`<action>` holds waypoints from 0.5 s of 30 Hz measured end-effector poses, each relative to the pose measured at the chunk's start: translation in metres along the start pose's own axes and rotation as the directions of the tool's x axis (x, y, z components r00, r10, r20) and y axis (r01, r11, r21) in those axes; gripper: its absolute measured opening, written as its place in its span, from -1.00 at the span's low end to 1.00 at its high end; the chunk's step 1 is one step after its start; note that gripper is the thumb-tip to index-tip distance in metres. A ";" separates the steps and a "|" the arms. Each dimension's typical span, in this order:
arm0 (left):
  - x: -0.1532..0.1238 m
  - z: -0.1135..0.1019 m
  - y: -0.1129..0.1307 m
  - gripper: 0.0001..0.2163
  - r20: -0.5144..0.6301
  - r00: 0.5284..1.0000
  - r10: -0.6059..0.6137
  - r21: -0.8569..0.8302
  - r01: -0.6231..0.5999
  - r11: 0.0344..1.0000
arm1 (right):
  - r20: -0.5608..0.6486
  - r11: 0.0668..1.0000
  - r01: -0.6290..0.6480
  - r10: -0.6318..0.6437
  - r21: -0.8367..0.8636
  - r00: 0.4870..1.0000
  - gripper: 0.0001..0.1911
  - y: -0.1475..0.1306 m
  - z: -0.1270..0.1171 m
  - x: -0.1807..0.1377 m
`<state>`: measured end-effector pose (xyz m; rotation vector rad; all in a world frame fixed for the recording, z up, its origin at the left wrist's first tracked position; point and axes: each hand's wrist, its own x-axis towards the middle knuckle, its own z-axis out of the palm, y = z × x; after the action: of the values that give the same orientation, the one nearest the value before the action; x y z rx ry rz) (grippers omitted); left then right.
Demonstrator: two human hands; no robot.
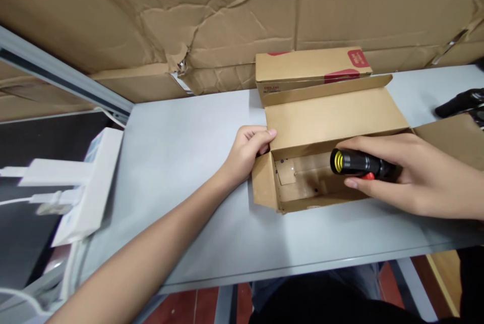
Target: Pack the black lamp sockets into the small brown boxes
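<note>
My right hand [423,172] is wrapped round a black flashlight [357,163] with yellow rings at its front end and a red button on its side. It holds the flashlight over the right part of an open cardboard box [313,177], its front end pointing left. The box's lid [336,117] is folded back, and its side flaps stand out. At the box's left back corner, my left hand [251,150] is closed on the edge of the lid, thumb on top. Inside the box's left end a pale square patch shows; the right end is hidden by my right hand.
A closed cardboard box [310,64] with red print stands behind the open one, near a cardboard wall [234,11]. Black objects [461,103] lie at the right edge of the grey table [181,147]. A white power strip [93,187] with plugs stands at the left.
</note>
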<state>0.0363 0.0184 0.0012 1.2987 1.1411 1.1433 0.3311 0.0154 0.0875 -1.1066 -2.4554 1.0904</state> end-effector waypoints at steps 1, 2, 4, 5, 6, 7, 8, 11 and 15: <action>0.000 -0.001 0.000 -0.47 0.006 1.000 -0.004 -0.002 0.004 1.000 | 0.003 1.000 -0.017 0.017 0.001 1.000 -0.65 0.000 0.000 0.001; 0.000 -0.001 0.000 -0.47 0.010 1.000 -0.011 -0.001 0.011 1.000 | 0.004 0.999 -0.031 0.031 -0.004 0.999 -0.62 0.000 -0.001 0.001; -0.001 -0.002 0.001 -0.47 0.015 0.999 -0.030 0.005 0.030 1.000 | 0.006 0.998 -0.051 0.051 -0.038 0.999 -0.54 0.000 -0.001 0.001; -0.001 -0.002 0.002 -0.46 0.018 0.999 -0.040 0.008 0.040 0.999 | 0.010 0.997 -0.052 0.053 -0.060 0.999 -0.50 0.001 -0.001 0.001; -0.001 -0.002 0.002 -0.46 0.019 0.999 -0.048 0.011 0.048 0.999 | 0.020 0.996 -0.047 0.049 -0.081 0.999 -0.47 0.002 -0.001 0.001; -0.002 -0.002 0.003 -0.46 0.020 0.998 -0.054 0.014 0.054 0.998 | 0.035 0.995 -0.034 0.038 -0.097 0.999 -0.46 0.002 -0.001 0.000; -0.002 -0.001 0.003 -0.46 0.019 0.998 -0.057 0.018 0.057 0.998 | 0.050 0.994 -0.017 0.023 -0.108 0.998 -0.46 0.003 -0.001 0.000; -0.002 -0.001 0.002 -0.45 -0.003 0.999 -0.047 0.033 0.047 0.998 | 0.066 0.989 0.042 -0.033 -0.140 0.997 -0.48 0.007 -0.001 0.001; -0.003 0.000 0.000 -0.46 -0.042 0.998 -0.055 0.052 0.057 0.997 | 0.034 0.982 0.087 -0.082 -0.165 0.996 -0.46 0.011 0.001 0.005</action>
<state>0.0357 0.0160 0.0010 1.2810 1.2377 1.1094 0.3332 0.0230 0.0785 -1.0279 -2.6287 0.8948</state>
